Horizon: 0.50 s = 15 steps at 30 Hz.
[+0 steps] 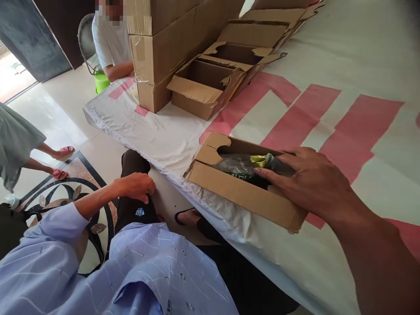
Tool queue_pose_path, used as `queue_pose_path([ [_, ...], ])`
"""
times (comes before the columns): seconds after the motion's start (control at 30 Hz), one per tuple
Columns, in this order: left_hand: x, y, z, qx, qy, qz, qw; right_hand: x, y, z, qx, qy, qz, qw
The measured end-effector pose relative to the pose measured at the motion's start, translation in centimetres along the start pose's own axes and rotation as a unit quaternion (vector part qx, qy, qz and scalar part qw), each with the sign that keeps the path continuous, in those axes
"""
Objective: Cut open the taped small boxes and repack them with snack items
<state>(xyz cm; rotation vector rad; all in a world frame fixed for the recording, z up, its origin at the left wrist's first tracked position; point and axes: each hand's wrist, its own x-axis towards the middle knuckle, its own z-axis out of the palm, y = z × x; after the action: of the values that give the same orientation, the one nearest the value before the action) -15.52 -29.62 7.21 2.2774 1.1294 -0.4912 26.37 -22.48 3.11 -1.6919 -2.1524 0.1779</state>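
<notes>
A long table under a white cloth with broad pink stripes fills the right of the view. At its far left corner stands a stack of tall brown cardboard cartons, with a row of open, empty brown cardboard boxes just beside it, running toward the far edge. Behind the stack a seated person in a white shirt leans an arm on the table. Near the near edge lies a small open brown cardboard box, holding a dark plastic-wrapped packet with a yellow end. The right hand lies flat over the box's right part, fingers together, tips touching the packet. The left hand, loosely curled and holding nothing, rests on the dark-trousered knee below the table's edge.
</notes>
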Motion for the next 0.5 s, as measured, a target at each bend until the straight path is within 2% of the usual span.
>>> queue_pose_path([
  [0.1, -1.6, 1.1, 4.0, 0.068, -0.055, -0.028, 0.996, -0.2, 0.2, 0.2, -0.004, 0.016, -0.013, 1.000],
  [0.23, -2.2, 2.1, 7.9, 0.146, -0.035, -0.045, 0.988, -0.3, 0.3, 0.1, -0.009, 0.012, -0.004, 1.000],
  [0.4, -1.9, 2.0, 9.1, 0.155, -0.028, -0.025, 0.987, -0.2, 0.3, 0.0, -0.023, 0.003, -0.032, 0.999],
  [0.5, -2.0, 1.6, 9.4, 0.143, 0.001, -0.024, 0.989, -0.1, 0.0, -0.1, -0.015, 0.011, -0.047, 0.999],
])
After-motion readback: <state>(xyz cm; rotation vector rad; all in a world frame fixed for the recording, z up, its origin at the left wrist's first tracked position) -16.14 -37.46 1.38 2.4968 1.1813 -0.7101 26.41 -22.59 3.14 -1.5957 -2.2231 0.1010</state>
